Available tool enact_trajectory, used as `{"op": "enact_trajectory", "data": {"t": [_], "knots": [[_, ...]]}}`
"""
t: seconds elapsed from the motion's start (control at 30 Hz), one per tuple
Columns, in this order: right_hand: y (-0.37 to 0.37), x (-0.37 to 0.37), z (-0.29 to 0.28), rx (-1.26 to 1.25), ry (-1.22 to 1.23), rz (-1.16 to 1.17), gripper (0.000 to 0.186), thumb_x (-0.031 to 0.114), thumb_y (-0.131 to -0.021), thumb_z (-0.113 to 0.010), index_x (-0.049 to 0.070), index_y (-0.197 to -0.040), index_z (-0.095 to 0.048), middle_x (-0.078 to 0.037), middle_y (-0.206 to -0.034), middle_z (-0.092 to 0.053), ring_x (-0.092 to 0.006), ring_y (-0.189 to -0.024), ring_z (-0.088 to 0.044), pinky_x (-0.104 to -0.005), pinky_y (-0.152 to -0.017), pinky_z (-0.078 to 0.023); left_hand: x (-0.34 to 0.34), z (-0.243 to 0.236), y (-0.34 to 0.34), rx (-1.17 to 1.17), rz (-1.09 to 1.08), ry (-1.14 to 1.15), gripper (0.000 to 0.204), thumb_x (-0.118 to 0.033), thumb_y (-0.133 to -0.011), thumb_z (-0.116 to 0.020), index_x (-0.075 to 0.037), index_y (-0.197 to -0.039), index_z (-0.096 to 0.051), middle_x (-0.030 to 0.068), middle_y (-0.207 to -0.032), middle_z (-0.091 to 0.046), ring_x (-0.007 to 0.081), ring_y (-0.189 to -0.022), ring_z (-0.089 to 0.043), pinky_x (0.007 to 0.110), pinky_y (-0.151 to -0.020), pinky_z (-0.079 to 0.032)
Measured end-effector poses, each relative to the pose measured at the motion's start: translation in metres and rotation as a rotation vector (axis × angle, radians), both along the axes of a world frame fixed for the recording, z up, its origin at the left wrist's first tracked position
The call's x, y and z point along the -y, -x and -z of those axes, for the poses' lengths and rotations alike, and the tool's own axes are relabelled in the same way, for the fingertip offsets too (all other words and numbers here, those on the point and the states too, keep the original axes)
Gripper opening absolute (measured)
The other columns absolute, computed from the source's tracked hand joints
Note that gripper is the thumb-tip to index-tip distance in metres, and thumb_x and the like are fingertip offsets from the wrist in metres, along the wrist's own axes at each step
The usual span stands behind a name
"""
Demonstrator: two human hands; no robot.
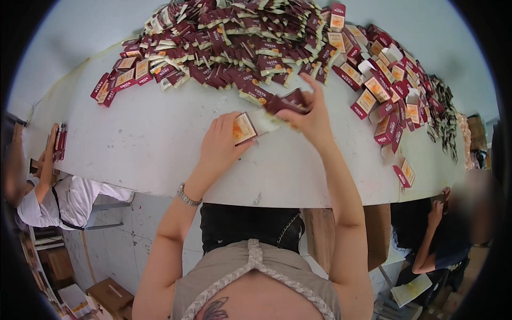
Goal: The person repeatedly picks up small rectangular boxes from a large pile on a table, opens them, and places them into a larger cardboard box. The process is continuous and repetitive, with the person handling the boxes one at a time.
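Note:
My left hand [217, 143], with a metal watch on its wrist, grips a small carton [244, 128] with a cream face, an orange picture and a dark maroon edge. The carton lies tilted just over the table, and a pale, blurred area shows beside its right end. To the right of it, my right hand [312, 114] pinches maroon sachets [290, 102], smeared by motion; how many I cannot tell. Right beyond the fingers lies the near edge of a large heap of maroon and cream sachets [229, 48].
Maroon and cream cartons [376, 88] pile up at the right, with one carton [404, 173] nearer me. A few more cartons [125, 80] lie at the left. Dark strips [442, 117] line the far right of the white table [149, 144]. Other people sit at both sides.

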State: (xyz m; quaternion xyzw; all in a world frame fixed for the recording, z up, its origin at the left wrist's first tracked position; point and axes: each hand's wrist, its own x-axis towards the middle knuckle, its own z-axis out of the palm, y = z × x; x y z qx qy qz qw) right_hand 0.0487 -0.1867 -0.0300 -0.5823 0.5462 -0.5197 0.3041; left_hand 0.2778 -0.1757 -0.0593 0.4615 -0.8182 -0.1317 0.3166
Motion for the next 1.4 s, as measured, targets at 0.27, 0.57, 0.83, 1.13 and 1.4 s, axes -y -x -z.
{"op": "enact_trajectory", "data": {"t": [0.27,0.57,0.83,1.13,1.4], "knots": [[-0.010,-0.043,0.004,-0.354,0.103,-0.334,0.026,0.003,-0.085,-0.060,0.004,-0.111,-0.058,-0.010,-0.104,-0.063,-0.0189,-0.080,-0.061,-0.0298,-0.071,-0.050,-0.010,0.017,0.019,-0.047,0.099,0.238,0.071,-0.020,-0.061,-0.082,-0.004,-0.119,-0.045,0.0132,-0.113,-0.054,0.0366,-0.103,-0.051,0.041,-0.084,-0.045],[0.006,-0.040,-0.013,0.165,-0.537,-0.461,0.024,-0.001,-0.080,-0.060,-0.003,-0.104,-0.062,-0.010,-0.096,-0.067,-0.0129,-0.084,-0.062,-0.0259,-0.072,-0.050,-0.017,-0.024,0.006,0.131,0.228,-0.449,0.084,-0.023,-0.058,-0.083,-0.010,-0.130,-0.041,0.0137,-0.120,-0.056,0.0315,-0.101,-0.059,0.037,-0.084,-0.049],[-0.007,-0.043,-0.029,-0.035,-0.416,-0.377,0.021,-0.002,-0.079,-0.065,-0.001,-0.099,-0.066,-0.007,-0.091,-0.067,-0.0128,-0.081,-0.063,-0.0259,-0.070,-0.051,-0.032,-0.017,0.026,0.117,0.153,-0.222,0.087,-0.025,-0.061,-0.082,-0.011,-0.134,-0.037,0.0121,-0.114,-0.053,0.0316,-0.100,-0.058,0.038,-0.080,-0.049],[-0.030,-0.071,-0.009,-0.719,0.231,-0.219,0.027,0.016,-0.077,-0.068,0.011,-0.102,-0.064,-0.008,-0.096,-0.064,-0.0239,-0.095,-0.054,-0.0364,-0.086,-0.041,-0.038,-0.010,0.026,-0.190,0.195,-0.370,0.075,-0.015,-0.081,-0.068,-0.006,-0.142,-0.025,0.0176,-0.120,-0.045,0.0326,-0.103,-0.055,0.036,-0.086,-0.047],[-0.042,-0.081,0.041,0.418,-0.101,-0.202,0.026,0.015,-0.089,-0.061,0.004,-0.113,-0.057,-0.009,-0.119,-0.049,-0.0179,-0.107,-0.049,-0.0315,-0.089,-0.042,-0.045,0.012,0.030,-0.584,0.290,-0.488,0.046,-0.016,-0.094,-0.055,-0.005,-0.131,-0.029,0.0111,-0.112,-0.047,0.0150,-0.098,-0.052,0.028,-0.085,-0.045]]}}
